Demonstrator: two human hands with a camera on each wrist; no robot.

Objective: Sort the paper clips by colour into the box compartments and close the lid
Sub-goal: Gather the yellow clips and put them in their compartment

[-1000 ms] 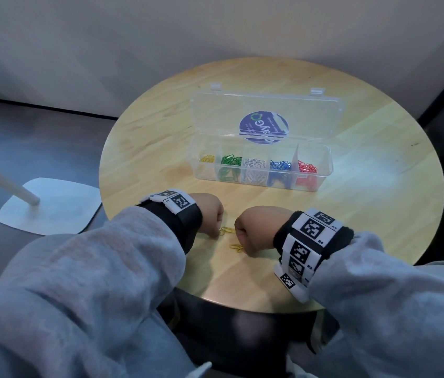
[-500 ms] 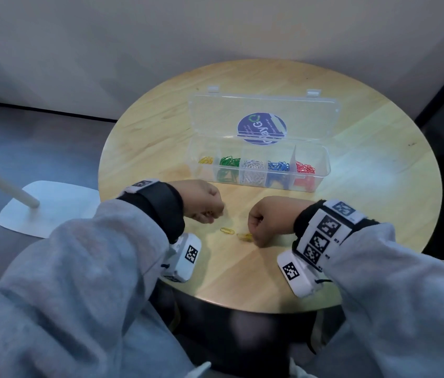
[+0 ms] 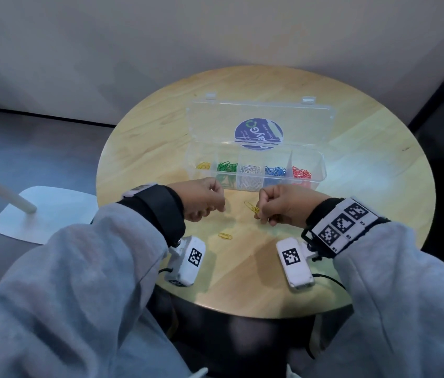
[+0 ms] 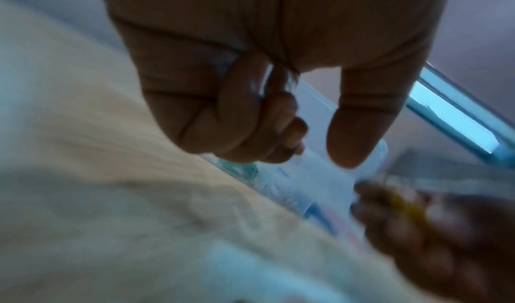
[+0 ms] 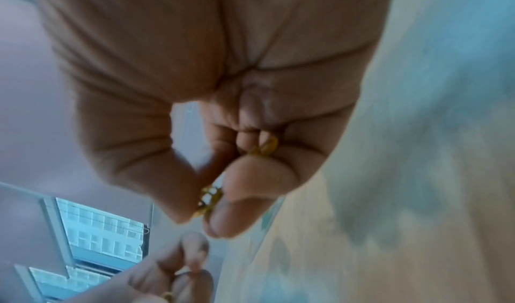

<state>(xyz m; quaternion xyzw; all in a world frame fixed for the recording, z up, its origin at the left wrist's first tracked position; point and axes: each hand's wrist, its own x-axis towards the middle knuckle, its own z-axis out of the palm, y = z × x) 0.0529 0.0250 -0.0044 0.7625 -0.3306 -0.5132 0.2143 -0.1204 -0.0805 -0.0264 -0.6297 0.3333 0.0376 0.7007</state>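
Head view first: a round wooden table (image 3: 161,148) fills the middle, with a clear plastic box (image 3: 320,170) standing on its far half. The box's lid (image 3: 215,124) is open and tipped back, a round blue sticker (image 3: 258,134) on it. Five compartments run left to right — yellow clips (image 3: 203,165), green clips (image 3: 227,167), white clips (image 3: 251,170), blue clips (image 3: 275,171) and red clips (image 3: 301,172).

Nearer the table's front edge, both hands are raised a little above the wood, side by side, each in a grey sleeve (image 3: 84,268) with a marker-tagged wrist unit. The right hand (image 3: 283,207) is curled, thumb and forefinger pinching yellow paper clips (image 3: 252,207) that stick out toward the left hand; the right wrist view shows that pinch at the fingertips (image 5: 245,189) and another yellow clip tucked under the curled fingers. The left hand (image 3: 201,199) is also curled. The left wrist view is blurred, with its thumb apart from the folded fingers, while the right wrist view shows a bit of yellow at its fingers — whether it grips a clip cannot be told for sure.

One loose yellow clip (image 3: 225,236) lies flat on the table, below the gap between the two hands.
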